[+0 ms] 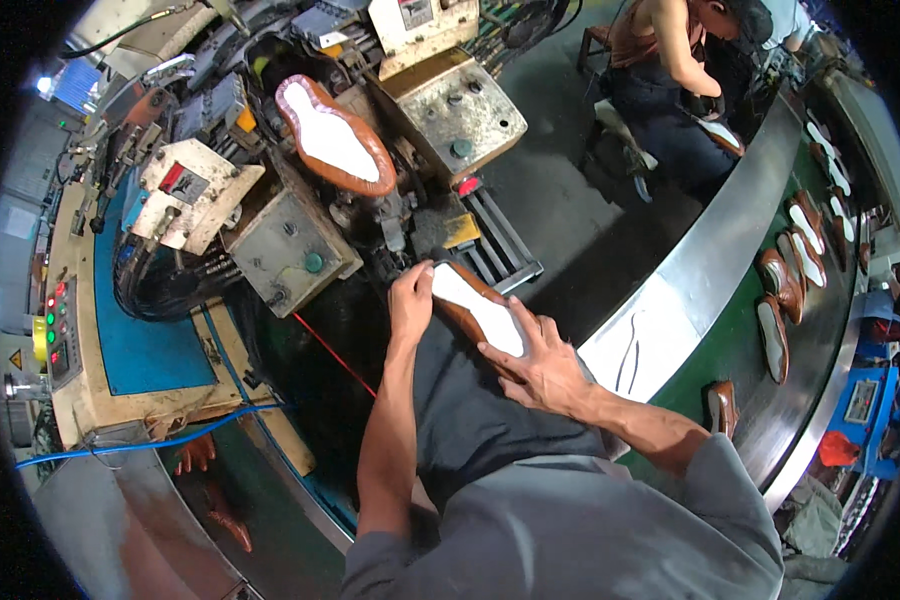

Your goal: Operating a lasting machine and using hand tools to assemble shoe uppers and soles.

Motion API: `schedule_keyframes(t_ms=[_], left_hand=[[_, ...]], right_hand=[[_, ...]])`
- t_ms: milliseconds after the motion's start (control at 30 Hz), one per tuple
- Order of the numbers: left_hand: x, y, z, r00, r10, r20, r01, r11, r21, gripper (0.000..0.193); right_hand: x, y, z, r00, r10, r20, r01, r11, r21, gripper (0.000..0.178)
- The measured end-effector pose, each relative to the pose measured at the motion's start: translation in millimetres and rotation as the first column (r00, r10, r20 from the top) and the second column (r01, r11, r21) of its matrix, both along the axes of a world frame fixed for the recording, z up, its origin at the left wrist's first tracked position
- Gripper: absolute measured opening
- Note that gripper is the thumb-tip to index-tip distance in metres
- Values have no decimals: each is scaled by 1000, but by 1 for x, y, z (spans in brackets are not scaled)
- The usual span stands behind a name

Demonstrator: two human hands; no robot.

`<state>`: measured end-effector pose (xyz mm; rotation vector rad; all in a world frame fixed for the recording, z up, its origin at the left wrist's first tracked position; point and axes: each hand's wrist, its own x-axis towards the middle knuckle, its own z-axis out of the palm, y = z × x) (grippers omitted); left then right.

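Note:
A brown leather shoe [477, 312] lies sole side up over my lap, its bottom white and its leather edge folded in around it. My left hand [412, 304] grips the far end, with the thumb by the rim and the fingers partly hidden. Around the near end my right hand [544, 366] holds the shoe, its fingers laid over the edge. Ahead, another brown shoe [335, 140] sits sole up in a machine [365, 215], apart from both hands.
Grey control boxes [295, 255] flank the machine. At right a metal ledge [660, 325] runs beside a green conveyor [695, 400] carrying several brown shoes. A seated person [670, 90] works at the far right. Left stands a panel with lit buttons [60, 320]; a blue hose [150, 443] crosses below it.

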<state>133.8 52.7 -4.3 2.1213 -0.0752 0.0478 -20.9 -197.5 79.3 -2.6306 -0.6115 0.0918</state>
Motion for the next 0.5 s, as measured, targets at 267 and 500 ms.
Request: schedule_keyframes(t_ms=[267, 500], left_hand=[[-1, 8, -10, 978, -119, -174, 128, 991, 41, 43], [111, 89, 60, 885, 463, 54, -377, 779, -501, 45]], right_hand=[[10, -6, 10, 998, 39, -55, -39, 999, 4, 71], [37, -26, 47, 984, -141, -113, 152, 984, 97, 65]])
